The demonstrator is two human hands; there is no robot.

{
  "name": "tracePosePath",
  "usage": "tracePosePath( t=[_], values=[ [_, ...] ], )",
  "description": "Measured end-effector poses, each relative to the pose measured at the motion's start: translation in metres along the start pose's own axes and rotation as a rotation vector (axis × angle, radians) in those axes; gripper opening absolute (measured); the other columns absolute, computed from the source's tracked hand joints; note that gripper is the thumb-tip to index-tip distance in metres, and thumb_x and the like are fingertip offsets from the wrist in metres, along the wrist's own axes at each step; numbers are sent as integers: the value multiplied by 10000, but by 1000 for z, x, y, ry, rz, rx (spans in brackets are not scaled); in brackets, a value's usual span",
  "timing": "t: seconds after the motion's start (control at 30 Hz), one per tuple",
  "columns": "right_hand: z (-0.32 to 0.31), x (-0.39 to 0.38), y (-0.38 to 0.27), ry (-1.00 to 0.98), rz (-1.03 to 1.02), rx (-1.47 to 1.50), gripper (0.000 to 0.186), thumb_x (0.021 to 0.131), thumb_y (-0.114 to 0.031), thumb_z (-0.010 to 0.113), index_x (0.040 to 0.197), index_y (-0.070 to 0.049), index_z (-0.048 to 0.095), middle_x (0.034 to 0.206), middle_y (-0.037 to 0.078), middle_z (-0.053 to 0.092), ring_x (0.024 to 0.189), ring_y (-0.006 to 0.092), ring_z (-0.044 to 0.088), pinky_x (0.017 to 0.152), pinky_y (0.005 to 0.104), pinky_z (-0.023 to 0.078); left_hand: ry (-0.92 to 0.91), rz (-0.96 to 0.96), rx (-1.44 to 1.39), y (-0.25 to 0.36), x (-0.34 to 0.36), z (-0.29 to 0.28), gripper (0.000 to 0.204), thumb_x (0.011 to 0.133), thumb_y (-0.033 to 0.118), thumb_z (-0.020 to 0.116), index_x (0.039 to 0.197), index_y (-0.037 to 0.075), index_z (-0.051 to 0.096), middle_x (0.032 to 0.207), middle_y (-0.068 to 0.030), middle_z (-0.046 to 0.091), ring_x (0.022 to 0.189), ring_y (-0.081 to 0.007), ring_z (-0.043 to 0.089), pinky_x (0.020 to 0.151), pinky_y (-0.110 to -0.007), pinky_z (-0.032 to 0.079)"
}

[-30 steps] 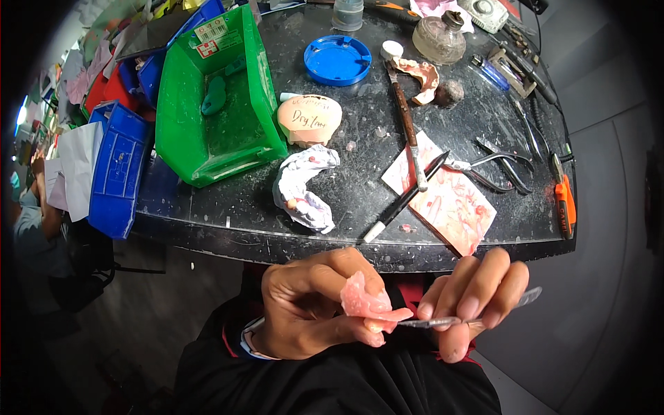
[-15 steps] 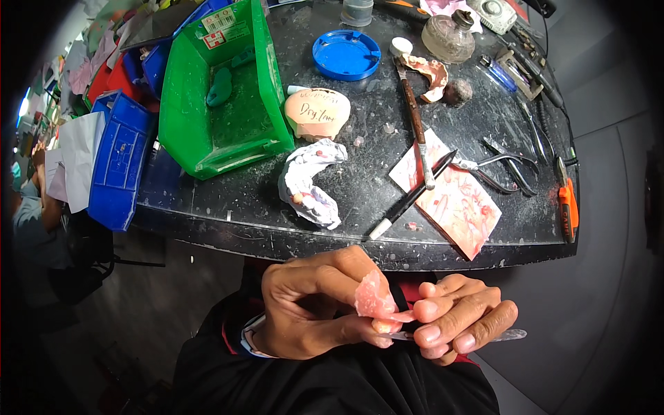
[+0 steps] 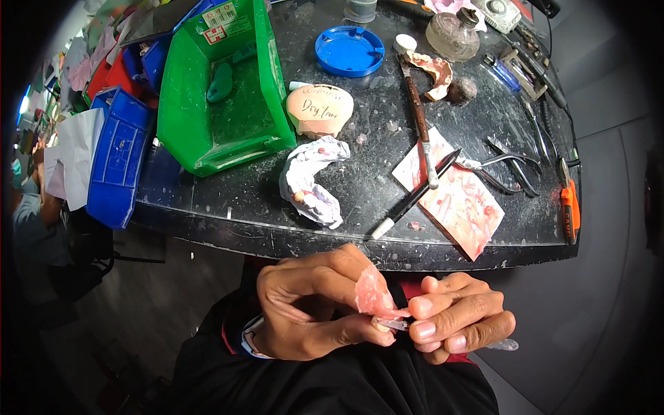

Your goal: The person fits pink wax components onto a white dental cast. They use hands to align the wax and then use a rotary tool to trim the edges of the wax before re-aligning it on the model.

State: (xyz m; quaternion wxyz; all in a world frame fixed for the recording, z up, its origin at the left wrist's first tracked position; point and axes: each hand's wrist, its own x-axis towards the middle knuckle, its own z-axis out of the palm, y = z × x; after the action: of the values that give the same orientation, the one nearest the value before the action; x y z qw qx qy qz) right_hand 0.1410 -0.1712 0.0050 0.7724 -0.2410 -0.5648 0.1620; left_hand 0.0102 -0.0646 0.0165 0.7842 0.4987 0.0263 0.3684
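Observation:
Over my lap, just in front of the bench edge, my left hand (image 3: 311,304) pinches a thin pink wax piece (image 3: 373,294) with what looks like a pale tooth at its lower end. My right hand (image 3: 460,315) is closed round a slim metal carving tool (image 3: 505,344). One end of the tool meets the lower part of the wax beside my left thumb; the other, rounded end sticks out past my right fingers. The exact contact is partly hidden by my fingertips. Nearest on the bench is a grey-white horseshoe-shaped dental cast (image 3: 304,187) with pink spots.
A green bin (image 3: 277,104) stands at the left beside a pale plaster model (image 3: 319,107). A brown-handled wax knife (image 3: 418,114) and black pen (image 3: 415,197) lie across a pink-smeared tile (image 3: 477,218). Pliers (image 3: 508,169), a glass burner (image 3: 453,38) and a blue lid (image 3: 349,52) are farther off.
The metal tool has shifted in my right hand; its near end now shows more against the wax, and less sticks out at the right. Both hands have moved slightly left.

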Motion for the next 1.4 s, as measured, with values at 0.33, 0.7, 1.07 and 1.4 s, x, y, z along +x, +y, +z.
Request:
tracePosePath(
  t=[0.33, 0.7, 1.07, 1.4],
  values=[
    [1, 3, -9, -7, 61, -25, 88, 776, 70, 628, 845, 60, 575, 963, 285, 632, 1033, 417, 578, 974, 484, 395, 20, -23, -37, -3, -1, 1, 193, 678, 5, 781, 815, -21, 647, 804, -127, 643, 728, -180, 617, 669, -292, 494],
    [-10, 8, -16, -248, 124, -230, 174, 780, 70, 631, 876, 24, 494, 962, 279, 635, 1023, 410, 585, 1003, 498, 353, 22, 10, 20, -5, -1, -3, 184, 689, -15, 770, 819, -17, 640, 822, -127, 635, 733, -181, 626, 660, -280, 496],
    [-26, 24, -35, 530, 151, -1167, 242, 977, -206, 413, 1045, 13, 490, 648, 59, 484, 459, 74, 374, 490, 176, 345, 9, -9, -236, -9, -4, -5, 226, 717, -98, 704, 886, -41, 565, 937, -195, 572, 789, -199, 625, 699, -317, 571],
    [-65, 35, -45, 219, 503, -1778, 288, 767, 17, 670, 1052, -18, 638, 878, 53, 592, 540, 57, 403, 449, 206, 305, 37, -7, -146, -7, -2, -1, 262, 685, -108, 713, 795, 21, 513, 952, -257, 594, 818, -215, 628, 677, -305, 553]
  ],
)
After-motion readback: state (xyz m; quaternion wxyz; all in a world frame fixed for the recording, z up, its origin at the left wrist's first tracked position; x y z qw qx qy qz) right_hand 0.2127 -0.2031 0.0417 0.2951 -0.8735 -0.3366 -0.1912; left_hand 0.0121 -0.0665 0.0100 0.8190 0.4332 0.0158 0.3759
